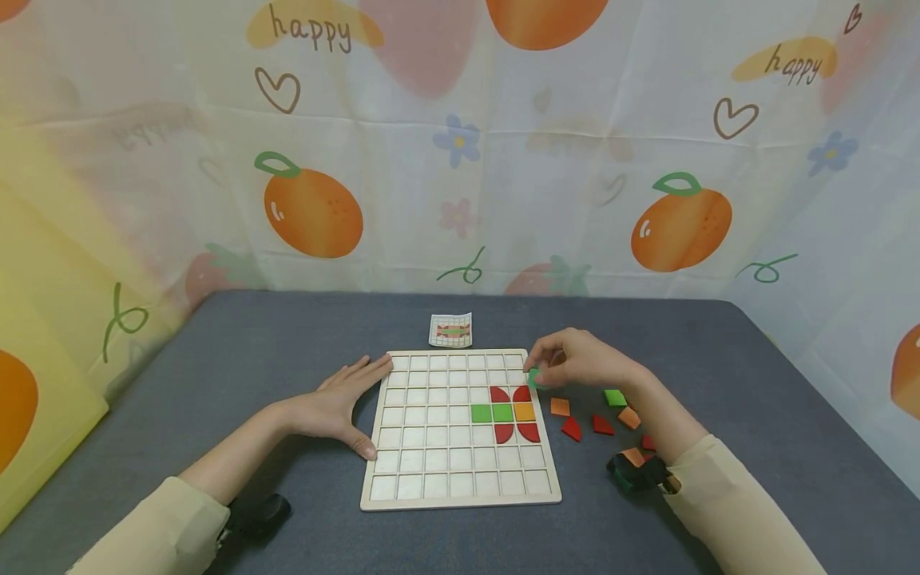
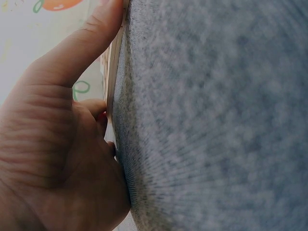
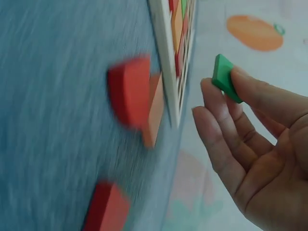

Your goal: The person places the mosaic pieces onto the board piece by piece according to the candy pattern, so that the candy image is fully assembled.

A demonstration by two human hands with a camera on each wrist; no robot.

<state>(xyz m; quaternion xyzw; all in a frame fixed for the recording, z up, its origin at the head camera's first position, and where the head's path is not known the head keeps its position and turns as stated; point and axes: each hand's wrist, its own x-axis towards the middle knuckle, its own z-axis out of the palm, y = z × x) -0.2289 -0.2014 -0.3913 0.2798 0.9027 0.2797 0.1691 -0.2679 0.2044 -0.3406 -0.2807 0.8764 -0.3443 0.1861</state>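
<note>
Green tile [image 3: 223, 78] hangs near the right edge of the board [image 1: 460, 505], clamped in the grip of the right hand [image 1: 584, 358], while the left hand [image 1: 334, 408], fingers apart, touches the opposite edge, likely to keep the board steady.

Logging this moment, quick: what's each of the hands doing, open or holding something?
Left hand: open, touching the left edge of the pale, wooden-looking grid board.
Right hand: closed, holding a flat, green, squarish tile.
</note>
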